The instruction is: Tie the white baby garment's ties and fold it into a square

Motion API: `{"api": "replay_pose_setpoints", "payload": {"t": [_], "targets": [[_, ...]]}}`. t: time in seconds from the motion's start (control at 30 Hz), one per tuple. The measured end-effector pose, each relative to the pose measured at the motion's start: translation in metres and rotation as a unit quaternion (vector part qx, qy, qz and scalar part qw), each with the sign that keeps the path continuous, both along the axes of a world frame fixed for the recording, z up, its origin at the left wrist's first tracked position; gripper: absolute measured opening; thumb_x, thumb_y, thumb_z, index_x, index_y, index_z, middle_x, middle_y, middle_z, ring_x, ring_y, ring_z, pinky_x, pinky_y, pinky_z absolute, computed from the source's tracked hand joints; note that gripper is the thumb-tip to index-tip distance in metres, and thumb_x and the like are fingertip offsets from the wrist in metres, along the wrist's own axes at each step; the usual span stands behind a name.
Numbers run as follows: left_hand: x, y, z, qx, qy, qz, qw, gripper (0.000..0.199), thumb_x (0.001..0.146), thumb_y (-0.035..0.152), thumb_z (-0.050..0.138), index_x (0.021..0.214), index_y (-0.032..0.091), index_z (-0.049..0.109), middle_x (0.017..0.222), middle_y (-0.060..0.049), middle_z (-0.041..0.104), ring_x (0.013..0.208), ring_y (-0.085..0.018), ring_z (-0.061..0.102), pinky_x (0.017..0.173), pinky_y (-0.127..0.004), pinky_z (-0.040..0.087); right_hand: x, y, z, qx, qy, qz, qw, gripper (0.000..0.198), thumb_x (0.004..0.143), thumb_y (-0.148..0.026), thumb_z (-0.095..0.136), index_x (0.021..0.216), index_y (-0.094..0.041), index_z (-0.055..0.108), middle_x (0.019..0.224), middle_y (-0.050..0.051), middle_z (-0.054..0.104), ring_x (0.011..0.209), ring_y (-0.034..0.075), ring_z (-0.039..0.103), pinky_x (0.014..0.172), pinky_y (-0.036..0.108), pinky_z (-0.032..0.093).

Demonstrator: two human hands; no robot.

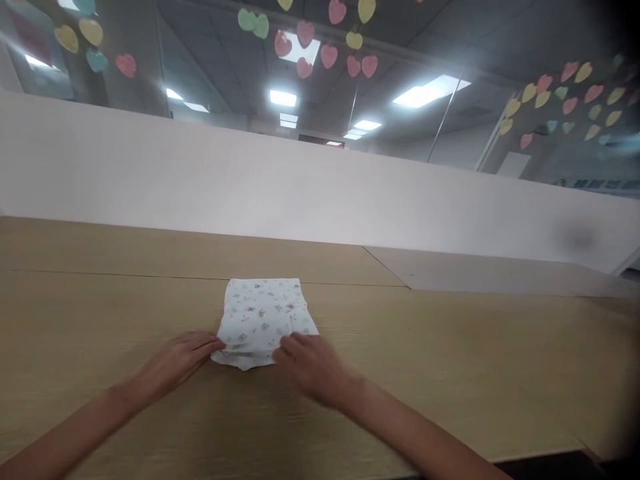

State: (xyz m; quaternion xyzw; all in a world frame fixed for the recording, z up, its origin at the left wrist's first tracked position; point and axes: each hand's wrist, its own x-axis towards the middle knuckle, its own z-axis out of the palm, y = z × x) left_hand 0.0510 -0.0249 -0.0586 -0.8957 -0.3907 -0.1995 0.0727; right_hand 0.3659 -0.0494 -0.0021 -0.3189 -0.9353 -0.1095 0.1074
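A white cloth (265, 310) with small printed figures lies flat on the tabletop, its near edge slightly wrinkled and uneven. Its exact kind does not show. At the near left corner, my left hand (187, 357) has its fingers pressed together, the tips gripping the cloth's edge. My right hand (315, 367) is curled at the near right part of the cloth, fingers closed on the fabric and covering that corner. Slight motion blur softens the right hand.
The wood-toned table (125, 300) has seams near its back, with a grey panel (475, 270) at the right rear. Behind rises a low white wall (250, 180), topped by glass with heart-shaped stickers (329, 57). A dark gap (545, 465) shows at the table's front right edge.
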Motion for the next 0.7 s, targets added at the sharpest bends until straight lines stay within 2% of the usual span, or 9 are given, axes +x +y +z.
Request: {"api": "replay_pose_setpoints", "payload": {"t": [0.13, 0.27, 0.43, 0.53, 0.63, 0.7], "targets": [[0.006, 0.000, 0.005, -0.008, 0.000, -0.012, 1.000, 0.033, 0.092, 0.025, 0.033, 0.105, 0.027, 0.063, 0.105, -0.003, 0.067, 0.093, -0.017, 0.063, 0.081, -0.027, 0.050, 0.035, 0.036, -0.010, -0.003, -0.080, -0.105, 0.991, 0.040, 0.070, 0.003, 0.051, 0.106, -0.012, 0.056, 0.107, 0.015, 0.056, 0.097, 0.025, 0.052, 0.073, 0.033, 0.047], [0.006, -0.005, 0.003, -0.023, -0.023, 0.003, 0.999, 0.031, 0.091, 0.026, 0.035, 0.101, 0.025, 0.064, 0.106, -0.003, 0.067, 0.096, -0.018, 0.063, 0.084, -0.027, 0.049, 0.055, 0.051, -0.020, -0.045, -0.040, -0.076, 0.995, 0.045, 0.075, 0.002, 0.043, 0.114, -0.016, 0.055, 0.111, 0.012, 0.056, 0.101, 0.021, 0.052, 0.083, 0.032, 0.044], [0.003, -0.005, -0.001, -0.039, -0.035, 0.016, 0.999, 0.031, 0.089, 0.026, 0.037, 0.110, 0.025, 0.060, 0.111, -0.004, 0.066, 0.097, -0.018, 0.063, 0.083, -0.027, 0.050, 0.056, 0.049, -0.020, -0.076, 0.013, -0.054, 0.996, 0.040, 0.076, -0.001, 0.041, 0.104, -0.018, 0.064, 0.108, 0.010, 0.058, 0.101, 0.019, 0.054, 0.084, 0.031, 0.044], [0.006, -0.004, -0.002, -0.007, -0.032, -0.002, 0.999, 0.032, 0.089, 0.021, 0.034, 0.105, 0.024, 0.061, 0.104, -0.005, 0.067, 0.091, -0.017, 0.064, 0.079, -0.026, 0.050, 0.057, 0.045, -0.021, -0.085, 0.073, -0.050, 0.992, 0.036, 0.074, -0.004, 0.044, 0.099, -0.018, 0.067, 0.110, 0.011, 0.057, 0.102, 0.020, 0.054, 0.085, 0.032, 0.044], [0.011, -0.014, 0.002, 0.019, -0.040, -0.019, 0.999, 0.033, 0.089, 0.017, 0.032, 0.103, 0.024, 0.061, 0.098, -0.006, 0.068, 0.087, -0.016, 0.064, 0.076, -0.025, 0.049, 0.058, 0.031, -0.017, -0.107, 0.155, -0.050, 0.981, 0.037, 0.069, -0.002, 0.046, 0.092, -0.019, 0.069, 0.108, 0.010, 0.057, 0.102, 0.020, 0.053, 0.085, 0.032, 0.044], [0.012, -0.028, 0.009, -0.001, -0.056, -0.016, 0.998, 0.031, 0.089, 0.017, 0.035, 0.106, 0.025, 0.059, 0.098, -0.005, 0.067, 0.087, -0.015, 0.063, 0.075, -0.022, 0.048, 0.060, 0.017, -0.010, -0.136, 0.215, -0.044, 0.966, 0.036, 0.068, -0.001, 0.046, 0.089, -0.020, 0.068, 0.103, 0.008, 0.059, 0.100, 0.020, 0.054, 0.085, 0.032, 0.043]]}}
